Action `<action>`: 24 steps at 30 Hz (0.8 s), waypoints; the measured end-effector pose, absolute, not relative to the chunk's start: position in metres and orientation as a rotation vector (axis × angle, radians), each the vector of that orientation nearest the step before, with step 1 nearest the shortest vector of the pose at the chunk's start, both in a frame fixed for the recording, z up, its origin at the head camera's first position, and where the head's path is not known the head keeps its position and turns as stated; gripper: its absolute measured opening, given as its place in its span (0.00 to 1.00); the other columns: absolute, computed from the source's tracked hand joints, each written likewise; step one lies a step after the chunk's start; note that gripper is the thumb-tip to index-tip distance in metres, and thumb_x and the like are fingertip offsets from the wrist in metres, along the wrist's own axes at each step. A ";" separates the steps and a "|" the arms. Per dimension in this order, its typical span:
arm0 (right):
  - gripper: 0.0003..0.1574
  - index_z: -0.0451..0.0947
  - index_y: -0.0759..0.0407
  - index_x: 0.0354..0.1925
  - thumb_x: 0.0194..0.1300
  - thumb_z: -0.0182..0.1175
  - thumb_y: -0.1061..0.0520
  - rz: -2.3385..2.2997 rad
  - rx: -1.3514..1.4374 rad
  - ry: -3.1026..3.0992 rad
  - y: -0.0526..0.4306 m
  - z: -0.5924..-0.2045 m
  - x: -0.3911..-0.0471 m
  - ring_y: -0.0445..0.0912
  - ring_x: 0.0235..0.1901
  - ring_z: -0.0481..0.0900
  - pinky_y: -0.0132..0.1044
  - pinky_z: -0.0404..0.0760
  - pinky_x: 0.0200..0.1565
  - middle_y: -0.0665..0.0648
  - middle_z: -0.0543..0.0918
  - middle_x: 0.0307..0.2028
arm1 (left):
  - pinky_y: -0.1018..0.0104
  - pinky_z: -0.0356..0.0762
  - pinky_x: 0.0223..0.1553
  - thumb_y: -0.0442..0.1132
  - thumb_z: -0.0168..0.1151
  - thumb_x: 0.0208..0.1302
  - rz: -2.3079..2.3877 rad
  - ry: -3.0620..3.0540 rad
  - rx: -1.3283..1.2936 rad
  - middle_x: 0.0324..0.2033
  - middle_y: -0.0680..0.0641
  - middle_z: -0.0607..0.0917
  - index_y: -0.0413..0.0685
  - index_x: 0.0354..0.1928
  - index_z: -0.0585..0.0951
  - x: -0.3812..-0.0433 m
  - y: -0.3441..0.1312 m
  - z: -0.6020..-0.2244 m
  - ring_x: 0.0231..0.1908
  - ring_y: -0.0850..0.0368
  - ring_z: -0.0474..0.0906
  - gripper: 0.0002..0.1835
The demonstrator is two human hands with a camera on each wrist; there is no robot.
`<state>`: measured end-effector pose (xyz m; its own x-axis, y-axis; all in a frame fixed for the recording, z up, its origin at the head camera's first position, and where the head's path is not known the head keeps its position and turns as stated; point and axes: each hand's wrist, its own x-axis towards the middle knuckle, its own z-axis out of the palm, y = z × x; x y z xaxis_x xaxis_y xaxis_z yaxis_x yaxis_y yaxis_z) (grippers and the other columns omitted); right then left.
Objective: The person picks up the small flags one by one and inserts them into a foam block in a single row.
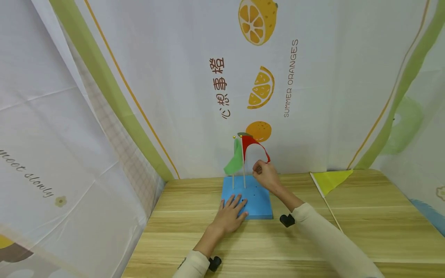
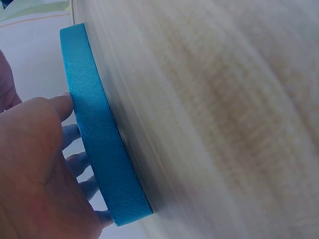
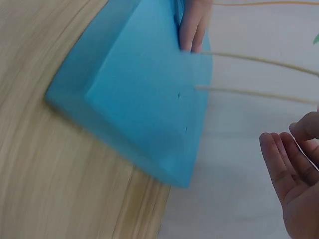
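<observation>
A blue foam block (image 1: 259, 208) lies on the table, with small holes in its top. My left hand (image 1: 227, 217) rests on its near left part, fingers spread and straight. Two thin sticks stand upright in the block: one bears a green flag (image 1: 235, 159), the other a red flag (image 1: 248, 142). At the red flag's free corner, my right hand (image 1: 267, 177) pinches the cloth between thumb and forefinger, above the block's right side. In the right wrist view the right hand (image 3: 299, 169) shows curled fingers, but the red cloth is out of sight there.
To the right a yellow flag (image 1: 330, 183) lies on the wooden table (image 1: 167, 224), its stick pointing toward the right sleeve. A white curtain (image 1: 174, 96) with orange prints hangs behind the table's far edge.
</observation>
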<state>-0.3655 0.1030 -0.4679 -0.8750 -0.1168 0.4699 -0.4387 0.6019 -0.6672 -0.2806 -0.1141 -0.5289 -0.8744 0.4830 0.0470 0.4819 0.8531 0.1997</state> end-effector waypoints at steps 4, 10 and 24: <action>0.04 0.82 0.64 0.37 0.65 0.69 0.67 1.127 0.464 -2.438 0.124 -0.472 -0.362 0.54 0.36 0.87 0.50 0.90 0.43 0.61 0.87 0.34 | 0.32 0.53 0.81 0.58 0.48 0.85 0.320 3.017 0.787 0.84 0.47 0.60 0.58 0.83 0.65 -0.280 -0.115 -0.528 0.84 0.42 0.53 0.32; 0.03 0.82 0.69 0.36 0.64 0.67 0.72 1.122 0.520 -2.414 0.162 -0.483 -0.355 0.52 0.33 0.85 0.41 0.87 0.38 0.62 0.86 0.32 | 0.32 0.52 0.81 0.57 0.48 0.85 0.334 3.015 0.805 0.85 0.46 0.59 0.56 0.84 0.64 -0.279 -0.115 -0.528 0.84 0.41 0.53 0.32; 0.06 0.84 0.67 0.43 0.73 0.63 0.63 0.810 0.234 -2.631 0.263 -0.500 -0.311 0.51 0.31 0.85 0.44 0.83 0.31 0.62 0.88 0.34 | 0.30 0.53 0.80 0.57 0.48 0.85 0.345 3.018 0.831 0.84 0.44 0.60 0.55 0.83 0.65 -0.280 -0.115 -0.528 0.84 0.39 0.54 0.32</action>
